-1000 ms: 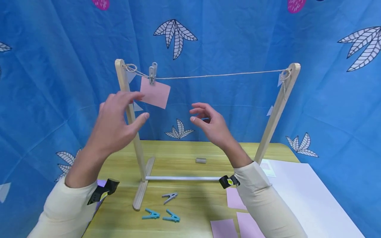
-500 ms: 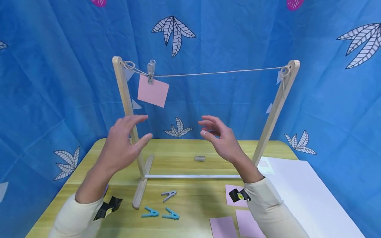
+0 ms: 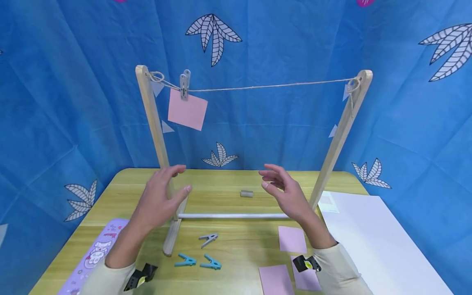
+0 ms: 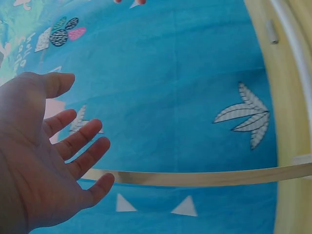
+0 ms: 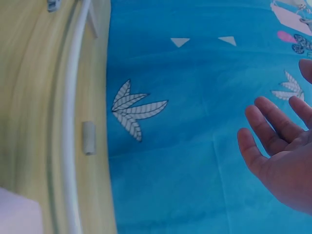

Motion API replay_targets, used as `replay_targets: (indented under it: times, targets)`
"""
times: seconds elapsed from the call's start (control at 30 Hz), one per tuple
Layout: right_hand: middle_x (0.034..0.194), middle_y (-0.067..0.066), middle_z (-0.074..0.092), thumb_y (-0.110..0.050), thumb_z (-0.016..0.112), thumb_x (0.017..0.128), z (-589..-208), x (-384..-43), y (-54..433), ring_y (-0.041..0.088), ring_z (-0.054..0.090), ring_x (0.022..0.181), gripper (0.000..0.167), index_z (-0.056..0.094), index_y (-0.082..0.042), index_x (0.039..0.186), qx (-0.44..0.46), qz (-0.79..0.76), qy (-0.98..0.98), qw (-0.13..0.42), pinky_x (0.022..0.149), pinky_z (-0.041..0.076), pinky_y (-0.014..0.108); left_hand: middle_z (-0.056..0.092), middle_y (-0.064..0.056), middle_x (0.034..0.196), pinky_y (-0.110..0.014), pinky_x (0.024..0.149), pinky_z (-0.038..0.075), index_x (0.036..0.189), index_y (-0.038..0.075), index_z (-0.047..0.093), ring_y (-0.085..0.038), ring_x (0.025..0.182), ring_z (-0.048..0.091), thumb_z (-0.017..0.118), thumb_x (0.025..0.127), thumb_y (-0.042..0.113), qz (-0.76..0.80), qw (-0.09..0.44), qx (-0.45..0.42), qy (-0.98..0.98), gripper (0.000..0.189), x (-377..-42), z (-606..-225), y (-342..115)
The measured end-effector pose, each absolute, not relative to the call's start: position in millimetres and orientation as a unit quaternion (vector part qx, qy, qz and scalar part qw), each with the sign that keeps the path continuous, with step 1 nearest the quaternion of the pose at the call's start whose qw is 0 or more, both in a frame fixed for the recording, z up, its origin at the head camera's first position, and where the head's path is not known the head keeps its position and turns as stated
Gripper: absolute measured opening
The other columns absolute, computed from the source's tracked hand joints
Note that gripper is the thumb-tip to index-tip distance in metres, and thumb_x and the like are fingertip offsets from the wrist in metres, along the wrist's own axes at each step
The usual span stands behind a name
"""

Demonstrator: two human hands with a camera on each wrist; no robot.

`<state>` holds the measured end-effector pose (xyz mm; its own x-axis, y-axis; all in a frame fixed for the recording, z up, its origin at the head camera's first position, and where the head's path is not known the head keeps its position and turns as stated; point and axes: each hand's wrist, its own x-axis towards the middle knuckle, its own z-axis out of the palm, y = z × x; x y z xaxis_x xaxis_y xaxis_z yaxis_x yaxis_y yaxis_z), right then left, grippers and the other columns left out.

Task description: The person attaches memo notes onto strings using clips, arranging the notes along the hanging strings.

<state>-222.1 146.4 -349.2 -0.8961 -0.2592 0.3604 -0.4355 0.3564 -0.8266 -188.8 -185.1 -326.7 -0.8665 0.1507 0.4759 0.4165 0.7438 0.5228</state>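
Note:
A pink paper sheet (image 3: 188,110) hangs tilted from the string (image 3: 258,87), held at its top by a grey clothespin (image 3: 184,87) near the left post. My left hand (image 3: 160,198) is in the air in front of the left post, thumb and fingers apart, holding nothing. In the left wrist view that hand (image 4: 53,151) shows its palm with spread fingers. Across from it, my right hand (image 3: 289,194) hovers with relaxed, slightly bent fingers and nothing in them. Two blue clothespins (image 3: 211,262) and a grey clothespin (image 3: 209,239) lie on the table below.
A wooden frame (image 3: 341,135) with a white crossbar (image 3: 236,216) stands on the table (image 3: 217,282). Several pink sheets (image 3: 275,280) lie front right, beside a large white board (image 3: 380,237). A small grey cylinder (image 3: 246,193) lies behind the crossbar. At left is a purple case (image 3: 92,258).
Both hands have come down from near the hanging sheet toward the table, the right one also moving rightward. The purple case has come into fuller view. The sheet stays clipped on the string.

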Motion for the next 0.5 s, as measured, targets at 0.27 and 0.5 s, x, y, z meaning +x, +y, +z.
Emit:
replay_targets:
  times: [0.27,0.5]
  targets:
    - [0.133,0.009,0.060,-0.024,0.059,0.097,-369.1,-217.6,156.8,0.027,0.060,0.119,0.046,0.046,-0.014,0.140,0.193,0.532,-0.820,0.082,0.096,0.046,0.019,0.057,-0.011,0.132,-0.057,0.099,0.037,0.134,0.010,0.052,-0.030,0.119,0.052,0.065,0.092,0.027,-0.325,0.196,-0.150,-0.913,0.047,-188.0,-351.5,-181.4]
    - [0.130,0.008,0.062,-0.022,0.061,0.095,-386.1,-210.8,162.3,0.028,0.059,0.119,0.046,0.046,-0.014,0.138,0.179,0.515,-0.835,0.077,0.098,0.048,0.027,0.061,-0.010,0.125,-0.055,0.093,0.041,0.129,0.009,0.055,-0.027,0.111,0.056,0.067,0.090,0.025,-0.325,0.197,-0.153,-0.912,0.044,-189.5,-375.9,-180.8]
